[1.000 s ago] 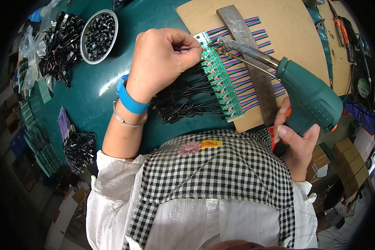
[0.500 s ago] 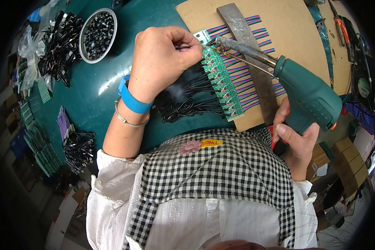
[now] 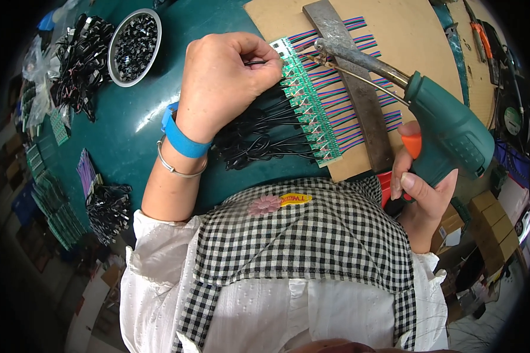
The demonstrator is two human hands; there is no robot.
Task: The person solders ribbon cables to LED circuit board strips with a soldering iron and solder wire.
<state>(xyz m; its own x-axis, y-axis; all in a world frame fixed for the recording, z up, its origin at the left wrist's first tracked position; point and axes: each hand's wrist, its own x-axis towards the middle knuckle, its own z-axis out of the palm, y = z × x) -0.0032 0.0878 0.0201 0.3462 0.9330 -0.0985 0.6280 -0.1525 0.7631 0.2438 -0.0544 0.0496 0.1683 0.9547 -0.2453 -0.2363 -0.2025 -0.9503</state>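
Observation:
My left hand pinches the end of a thin black cable at the top of a row of green circuit boards. More black cables trail from the left edge of the row onto the table. Striped multicolour wires run out of its right side, under a heavy metal bar. In my right hand is a green soldering gun, gripped by its handle, with the orange trigger showing. Its tip hovers just right of the top boards, apart from my left fingers.
A brown board lies beneath the wires on the green table. At the upper left stand a metal bowl of small black parts and a heap of black cables. Bundled wires lie left. Orange-handled pliers lie far right.
The soldering gun has moved right, and its tip has come away from the top boards. Its orange trigger has come into view. My left hand keeps its pinch, shifted slightly left.

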